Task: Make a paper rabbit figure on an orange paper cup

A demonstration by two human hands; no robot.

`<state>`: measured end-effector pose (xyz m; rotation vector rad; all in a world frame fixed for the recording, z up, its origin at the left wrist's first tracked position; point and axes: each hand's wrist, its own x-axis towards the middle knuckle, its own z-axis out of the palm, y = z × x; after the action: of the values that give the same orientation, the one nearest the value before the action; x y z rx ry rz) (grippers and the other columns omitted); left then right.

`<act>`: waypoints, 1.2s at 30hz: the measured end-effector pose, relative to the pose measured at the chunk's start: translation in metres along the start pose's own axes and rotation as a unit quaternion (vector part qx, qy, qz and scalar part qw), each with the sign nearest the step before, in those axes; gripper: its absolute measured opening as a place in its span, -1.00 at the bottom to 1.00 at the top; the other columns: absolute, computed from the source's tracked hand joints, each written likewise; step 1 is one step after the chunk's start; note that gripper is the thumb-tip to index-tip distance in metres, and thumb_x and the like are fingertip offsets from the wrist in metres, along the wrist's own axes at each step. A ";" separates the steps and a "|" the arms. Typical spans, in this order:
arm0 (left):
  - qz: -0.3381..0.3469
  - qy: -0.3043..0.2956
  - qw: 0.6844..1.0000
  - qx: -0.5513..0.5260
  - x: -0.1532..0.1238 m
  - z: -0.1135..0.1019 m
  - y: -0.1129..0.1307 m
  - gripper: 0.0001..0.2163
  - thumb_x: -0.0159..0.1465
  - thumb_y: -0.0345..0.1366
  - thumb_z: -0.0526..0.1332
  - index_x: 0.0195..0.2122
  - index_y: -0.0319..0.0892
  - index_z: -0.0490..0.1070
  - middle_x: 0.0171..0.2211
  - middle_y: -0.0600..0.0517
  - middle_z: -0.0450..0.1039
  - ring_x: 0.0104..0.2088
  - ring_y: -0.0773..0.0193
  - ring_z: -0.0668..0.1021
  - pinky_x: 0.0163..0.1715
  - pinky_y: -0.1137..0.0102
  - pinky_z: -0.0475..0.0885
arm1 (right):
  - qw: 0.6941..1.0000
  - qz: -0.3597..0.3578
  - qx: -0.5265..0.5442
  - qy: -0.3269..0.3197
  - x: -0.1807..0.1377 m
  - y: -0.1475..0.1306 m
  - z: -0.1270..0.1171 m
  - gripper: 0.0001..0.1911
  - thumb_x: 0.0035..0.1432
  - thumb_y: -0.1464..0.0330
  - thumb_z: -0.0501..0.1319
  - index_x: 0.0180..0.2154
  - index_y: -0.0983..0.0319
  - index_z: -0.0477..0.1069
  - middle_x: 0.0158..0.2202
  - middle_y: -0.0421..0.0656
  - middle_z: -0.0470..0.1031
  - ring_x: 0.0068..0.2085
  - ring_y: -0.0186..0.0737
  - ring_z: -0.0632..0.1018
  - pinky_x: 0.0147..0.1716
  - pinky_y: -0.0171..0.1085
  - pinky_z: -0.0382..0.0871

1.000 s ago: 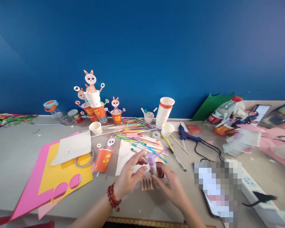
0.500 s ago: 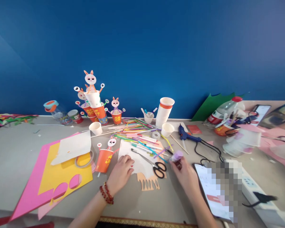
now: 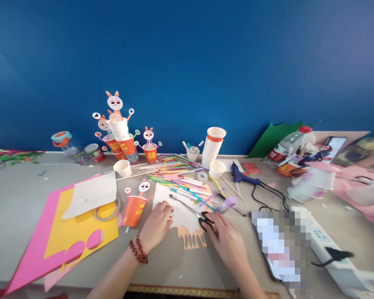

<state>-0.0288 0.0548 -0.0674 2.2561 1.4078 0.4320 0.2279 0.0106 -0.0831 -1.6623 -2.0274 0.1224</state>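
Lower centre, right hand [image 3: 227,236] meets the scissors [image 3: 200,215], grip unclear; left hand [image 3: 157,224], fingers curled, on white paper [image 3: 182,219], can't tell if grasping.

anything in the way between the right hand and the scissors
Nothing visible: the right hand is already at the black handles of the scissors. The purple glue stick lies close by, just beyond the hand, but not between the two.

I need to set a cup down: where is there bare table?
Bare: between the yellow sheet and the bracelet; in front of the peach cutout, between the forearms, bar a white speck. Crowded: beyond the cutout, with straws, pens and scissors at the right hand.
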 end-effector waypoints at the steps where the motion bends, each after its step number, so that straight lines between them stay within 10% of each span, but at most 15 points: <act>1: -0.001 -0.001 1.000 0.004 0.000 0.000 0.000 -0.79 0.23 -0.53 0.09 -0.15 -0.15 0.28 -0.11 -0.03 0.30 -0.05 0.12 0.38 -0.03 0.24 0.33 | 1.000 0.004 -0.016 -0.021 0.002 -0.003 0.004 -0.78 0.34 0.29 0.01 -0.08 0.18 0.37 -0.05 -0.03 0.50 -0.28 -0.12 0.61 -0.39 -0.25 0.45; 14: -0.009 0.001 1.000 0.029 0.000 -0.002 0.001 -0.87 0.23 -0.50 0.16 -0.26 -0.14 0.27 -0.17 -0.01 0.31 -0.11 0.12 0.41 -0.09 0.24 0.38 | 0.995 0.023 -0.047 -0.085 0.012 -0.005 0.002 -0.87 0.29 0.33 0.07 -0.27 0.17 0.37 -0.26 -0.09 0.52 -0.24 -0.06 0.60 -0.38 -0.24 0.43; 21: -0.012 0.016 0.999 0.027 0.000 -0.001 0.002 -0.76 0.22 -0.50 0.15 -0.10 -0.13 0.26 -0.10 -0.03 0.31 -0.04 0.10 0.39 -0.03 0.21 0.36 | 0.979 0.083 0.145 -0.113 0.009 0.000 0.002 -0.82 0.25 0.23 0.08 -0.21 0.14 0.38 -0.25 -0.09 0.59 -0.31 -0.09 0.61 -0.38 -0.23 0.42; 24: -0.016 0.008 0.999 0.035 0.000 -0.003 0.004 -0.81 0.21 -0.51 0.15 -0.17 -0.14 0.28 -0.13 -0.03 0.32 -0.06 0.09 0.39 -0.05 0.22 0.36 | 0.926 0.129 0.325 -0.141 0.009 -0.006 0.003 -0.78 0.22 0.15 0.14 -0.23 0.15 0.38 -0.41 -0.16 0.53 -0.45 -0.17 0.54 -0.48 -0.29 0.38; 31: -0.012 -0.012 0.999 0.036 0.002 -0.007 0.005 -0.88 0.21 -0.49 0.13 -0.28 -0.14 0.26 -0.18 -0.04 0.32 -0.13 0.09 0.38 -0.10 0.22 0.34 | 0.694 0.247 0.651 -0.181 0.007 -0.032 0.005 -0.61 0.06 0.08 0.36 -0.18 0.21 0.45 -0.30 -0.15 0.48 -0.45 -0.33 0.45 -0.43 -0.32 0.40; 36: -0.051 0.021 0.998 -0.038 0.000 -0.003 0.005 -0.86 0.19 -0.51 0.10 -0.29 -0.13 0.23 -0.27 -0.01 0.36 -0.19 0.12 0.41 -0.15 0.25 0.31 | 0.671 0.242 0.671 -0.202 0.006 -0.042 0.007 -0.66 0.04 0.13 0.40 -0.30 0.25 0.44 -0.37 -0.19 0.46 -0.47 -0.38 0.42 -0.44 -0.36 0.34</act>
<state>-0.0266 0.0533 -0.0617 2.1161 1.4952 0.4937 0.1865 0.0078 -0.0708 -1.0288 -0.9373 1.7969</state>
